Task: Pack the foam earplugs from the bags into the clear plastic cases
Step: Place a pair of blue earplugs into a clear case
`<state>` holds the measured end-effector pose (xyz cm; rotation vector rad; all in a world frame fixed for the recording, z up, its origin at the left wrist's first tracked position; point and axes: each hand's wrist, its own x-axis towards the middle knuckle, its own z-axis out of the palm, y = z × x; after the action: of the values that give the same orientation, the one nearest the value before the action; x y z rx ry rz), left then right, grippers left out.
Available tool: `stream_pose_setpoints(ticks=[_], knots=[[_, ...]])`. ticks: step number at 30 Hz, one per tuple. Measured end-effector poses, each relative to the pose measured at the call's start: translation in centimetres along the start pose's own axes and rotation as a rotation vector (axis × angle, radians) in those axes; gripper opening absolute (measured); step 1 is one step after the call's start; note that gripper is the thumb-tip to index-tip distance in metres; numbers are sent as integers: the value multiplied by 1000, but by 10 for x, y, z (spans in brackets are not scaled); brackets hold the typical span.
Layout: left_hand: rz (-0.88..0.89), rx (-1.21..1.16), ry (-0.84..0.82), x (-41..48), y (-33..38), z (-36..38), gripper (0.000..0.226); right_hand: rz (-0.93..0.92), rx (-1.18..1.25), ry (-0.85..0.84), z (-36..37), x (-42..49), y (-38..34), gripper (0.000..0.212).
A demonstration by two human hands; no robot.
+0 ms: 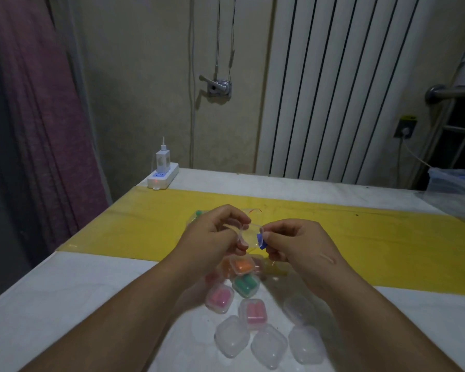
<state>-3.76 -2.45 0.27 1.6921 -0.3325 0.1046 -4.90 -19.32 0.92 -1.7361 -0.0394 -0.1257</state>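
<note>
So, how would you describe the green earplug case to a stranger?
On the white table, nearer than the yellow strip, small clear cases lie between the person's forearms. This case lies just nearer the person than the orange-filled one; it alone holds green foam, its neighbours orange or pink.

We see a clear bag raised above the table, a blue earplug at its edge. Beneath lie filled cases (orange, green, two pink) beside four empty cases.
</note>
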Motion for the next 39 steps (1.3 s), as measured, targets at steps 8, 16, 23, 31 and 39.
stream_pose_setpoints(ticks=[8,16,23,31,39], knots=[[57,224,75,2,-3,-1,36,-174,34,146,-5,2,-4,27],[36,208,84,2,-2,1,36,-304,-224,138,10,-1,1,24],[16,92,65,3,-3,-1,37,-410,-477,188,11,-1,2,13],[-7,16,48,2,-4,-1,37,-336,-489,193,12,4,7,8],[-14,54,40,3,-6,0,39,-201,-270,182,12,3,5,16]])
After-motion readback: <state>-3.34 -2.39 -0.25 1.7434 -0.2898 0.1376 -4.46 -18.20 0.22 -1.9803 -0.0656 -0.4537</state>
